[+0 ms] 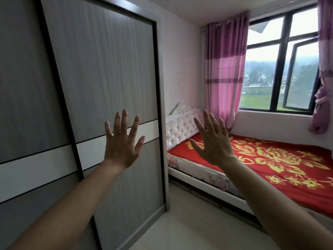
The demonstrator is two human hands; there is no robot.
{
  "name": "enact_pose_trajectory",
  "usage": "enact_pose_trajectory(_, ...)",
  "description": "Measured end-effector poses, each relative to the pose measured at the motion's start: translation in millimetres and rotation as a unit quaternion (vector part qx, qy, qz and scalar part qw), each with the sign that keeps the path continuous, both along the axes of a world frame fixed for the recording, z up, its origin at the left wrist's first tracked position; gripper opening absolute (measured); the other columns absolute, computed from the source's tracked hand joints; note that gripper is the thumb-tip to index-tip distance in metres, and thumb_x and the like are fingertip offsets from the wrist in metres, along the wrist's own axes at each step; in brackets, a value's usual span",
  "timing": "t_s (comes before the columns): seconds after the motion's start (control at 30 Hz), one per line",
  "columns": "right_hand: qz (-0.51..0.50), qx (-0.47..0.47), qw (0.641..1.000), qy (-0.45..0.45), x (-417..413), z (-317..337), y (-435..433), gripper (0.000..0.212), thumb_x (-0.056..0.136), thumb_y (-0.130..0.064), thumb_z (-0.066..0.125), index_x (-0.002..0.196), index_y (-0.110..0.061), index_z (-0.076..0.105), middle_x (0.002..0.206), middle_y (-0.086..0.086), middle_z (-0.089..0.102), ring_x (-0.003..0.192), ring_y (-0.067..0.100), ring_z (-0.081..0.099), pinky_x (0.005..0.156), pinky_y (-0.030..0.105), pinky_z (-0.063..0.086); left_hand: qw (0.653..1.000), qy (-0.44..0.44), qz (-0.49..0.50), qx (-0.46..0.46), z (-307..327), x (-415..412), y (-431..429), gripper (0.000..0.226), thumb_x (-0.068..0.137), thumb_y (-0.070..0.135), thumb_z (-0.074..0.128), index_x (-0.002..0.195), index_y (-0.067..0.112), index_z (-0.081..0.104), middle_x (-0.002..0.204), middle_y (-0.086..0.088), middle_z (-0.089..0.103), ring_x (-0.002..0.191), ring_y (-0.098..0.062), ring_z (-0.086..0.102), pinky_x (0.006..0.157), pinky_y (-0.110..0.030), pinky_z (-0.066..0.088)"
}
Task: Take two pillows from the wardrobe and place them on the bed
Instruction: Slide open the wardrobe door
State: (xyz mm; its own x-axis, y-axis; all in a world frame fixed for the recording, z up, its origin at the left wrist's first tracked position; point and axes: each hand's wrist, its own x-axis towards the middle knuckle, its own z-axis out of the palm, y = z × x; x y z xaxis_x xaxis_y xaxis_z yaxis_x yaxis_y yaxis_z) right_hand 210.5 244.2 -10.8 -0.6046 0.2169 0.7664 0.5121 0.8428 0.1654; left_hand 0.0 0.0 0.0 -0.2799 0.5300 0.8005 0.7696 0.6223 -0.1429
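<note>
Nothing of the task looks done yet. The tall grey wardrobe with dark-framed sliding doors and a white horizontal band [100, 87] stands fully closed on the left of the room, so the two pillows are out of sight; presumably they lie behind those doors, though the view cannot confirm that. The bed with the red, gold-flowered cover and white tufted headboard [270, 159] sits to the right under the dark-framed window [281, 69] with pink curtains [225, 69], and no pillow from the wardrobe lies on the cover. A pale patterned cushion-like shape shows at the top of the headboard, but what it is cannot be told.

Both bare arms are raised forward with palms facing away. The left hand [122, 141] is in front of the right-hand wardrobe door, fingers [124, 120] spread wide and straight, gripping nothing; whether it touches the panel or hovers just off it cannot be judged. The right hand [214, 143] is held up in the air before the bed end, fingers fanned fully apart, empty and touching nothing.

What remains, by this reading: slide a door open, lift out both pillows, and carry them to the bed.
</note>
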Motion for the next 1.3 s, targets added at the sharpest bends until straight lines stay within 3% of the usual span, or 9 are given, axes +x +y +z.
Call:
enact_pose_trajectory(0.13, 0.002, -0.035, 0.999, -0.011, -70.9, -22.9, 35.9, 0.081, 0.094, -0.065, 0.039, 0.158, -0.02, 0.019, 0.166, 0.017, 0.0, 0.153, 0.034, 0.007, 0.122, 0.057, 0.014, 1.0, -0.008, 0.028, -0.001, -26.6, -60.9, 28.3, 0.07, 0.096, 0.056, 0.025, 0.157, 0.024, 0.01, 0.165, -0.016, -0.005, 0.152, -0.036, 0.0, 0.116, -0.066, 0.013)
enact_pose_trajectory(0.3, 0.008, -0.043, 0.997, -0.064, -174.3, -51.3, 88.9, 0.082, 0.094, -0.069, 0.026, 0.159, -0.021, 0.012, 0.166, 0.015, -0.006, 0.153, 0.031, 0.004, 0.123, 0.054, 0.012, 0.998, -0.044, 0.038, 0.004, -47.7, -155.9, 89.4, 0.07, 0.095, 0.055, 0.025, 0.156, 0.021, 0.017, 0.164, -0.019, 0.003, 0.151, -0.038, 0.005, 0.114, -0.067, 0.013)
enact_pose_trajectory(0.43, 0.004, -0.063, 0.994, -0.084, -243.7, -37.1, 142.8, 0.087, 0.091, -0.075, 0.015, 0.159, -0.023, 0.004, 0.164, 0.013, -0.01, 0.153, 0.03, 0.004, 0.123, 0.053, 0.014, 0.998, -0.052, 0.034, -0.024, -43.7, -227.9, 138.5, 0.069, 0.095, 0.055, 0.025, 0.156, 0.022, 0.018, 0.164, -0.017, 0.002, 0.151, -0.038, 0.005, 0.114, -0.068, 0.014)
enact_pose_trajectory(0.6, -0.02, -0.074, 0.996, -0.044, -300.3, -3.8, 216.0, 0.085, 0.094, -0.07, 0.031, 0.159, -0.024, 0.002, 0.165, 0.014, -0.007, 0.152, 0.031, 0.013, 0.122, 0.053, 0.02, 0.996, -0.084, 0.026, 0.014, -5.6, -300.3, 202.6, 0.07, 0.095, 0.055, 0.027, 0.156, 0.024, 0.013, 0.164, -0.016, 0.001, 0.151, -0.036, 0.001, 0.116, -0.067, 0.011)
enact_pose_trajectory(0.8, -0.006, -0.091, 0.996, -0.022, -359.1, -17.0, 295.0, 0.083, 0.094, -0.068, 0.037, 0.158, -0.023, 0.01, 0.165, 0.016, 0.008, 0.148, 0.033, 0.025, 0.12, 0.051, 0.027, 0.997, -0.065, 0.026, -0.013, -14.3, -363.1, 284.5, 0.071, 0.095, 0.056, 0.026, 0.157, 0.027, 0.008, 0.165, -0.014, -0.004, 0.152, -0.034, -0.004, 0.117, -0.065, 0.007)
enact_pose_trajectory(1.0, 0.05, -0.147, 0.986, -0.054, -452.5, -52.0, 387.1, 0.081, 0.095, -0.064, 0.038, 0.159, -0.024, 0.008, 0.166, 0.011, 0.007, 0.15, 0.03, 0.022, 0.119, 0.045, 0.026, 0.997, -0.041, 0.062, -0.03, -39.9, -436.9, 370.7, 0.073, 0.095, 0.056, 0.029, 0.157, 0.026, 0.005, 0.164, -0.014, -0.008, 0.151, -0.032, -0.01, 0.117, -0.066, 0.006)
enact_pose_trajectory(1.13, 0.099, -0.206, 0.971, -0.073, -533.1, -58.2, 450.6, 0.08, 0.096, -0.059, 0.041, 0.159, -0.021, 0.008, 0.166, 0.01, 0.008, 0.15, 0.03, 0.023, 0.116, 0.048, 0.03, 0.99, -0.033, 0.127, -0.043, -45.4, -495.4, 420.0, 0.074, 0.096, 0.055, 0.035, 0.157, 0.026, 0.002, 0.164, -0.014, -0.01, 0.151, -0.033, -0.01, 0.117, -0.066, 0.005)
enact_pose_trajectory(1.3, 0.239, -0.317, 0.917, -0.047, -638.9, -59.5, 492.9, 0.072, 0.098, -0.041, 0.052, 0.156, -0.017, 0.018, 0.156, 0.011, 0.033, 0.139, 0.029, 0.039, 0.107, 0.045, 0.042, 0.98, -0.011, 0.193, -0.045, -51.2, -562.5, 454.0, 0.073, 0.092, 0.054, 0.034, 0.156, 0.026, 0.012, 0.164, -0.016, -0.003, 0.15, -0.037, 0.0, 0.114, -0.068, 0.008)
